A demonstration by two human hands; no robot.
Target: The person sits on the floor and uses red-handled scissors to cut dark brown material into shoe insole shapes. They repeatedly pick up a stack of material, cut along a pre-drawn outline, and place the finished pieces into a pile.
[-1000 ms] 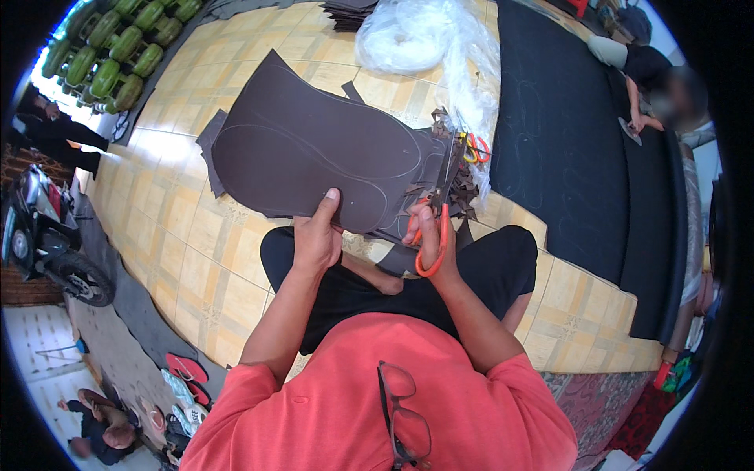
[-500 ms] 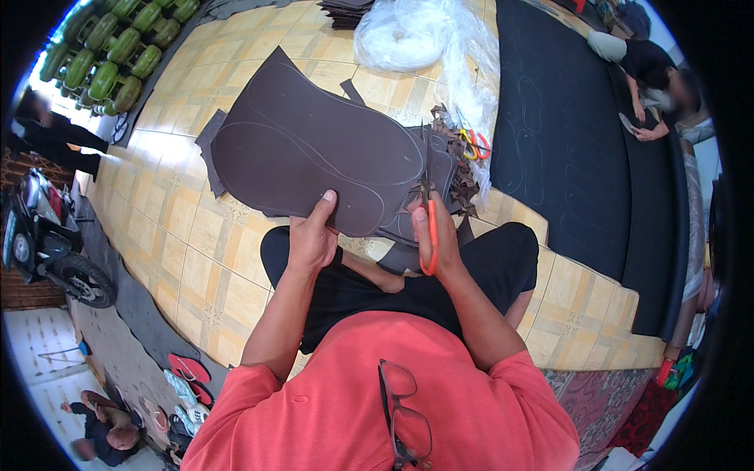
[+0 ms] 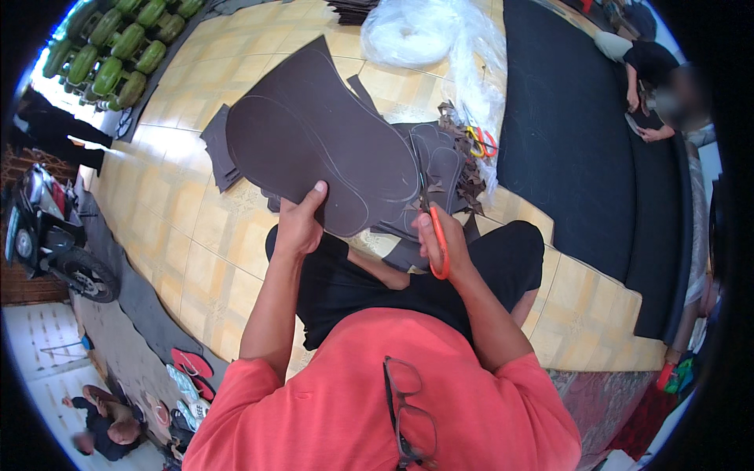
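Sheet (image 3: 314,133) in left hand (image 3: 301,226) (thumb (image 3: 316,193) uppermost), scissors (image 3: 437,237) in right hand (image 3: 455,245)

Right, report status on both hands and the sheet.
Left hand gripping marked brown sheet. Right hand holding orange-handled scissors at sheet's right edge. Brown scraps right of the scissors.

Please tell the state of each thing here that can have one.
Left hand: closed on brown sheet
Right hand: closed on orange scissors
Brown sheet: held, marked with lines
Orange scissors: held, blade opening unclear
Eyeglasses: hanging on shirt
Clear plastic: bunched
Black material: spread out, marked
Motorcycle: standing
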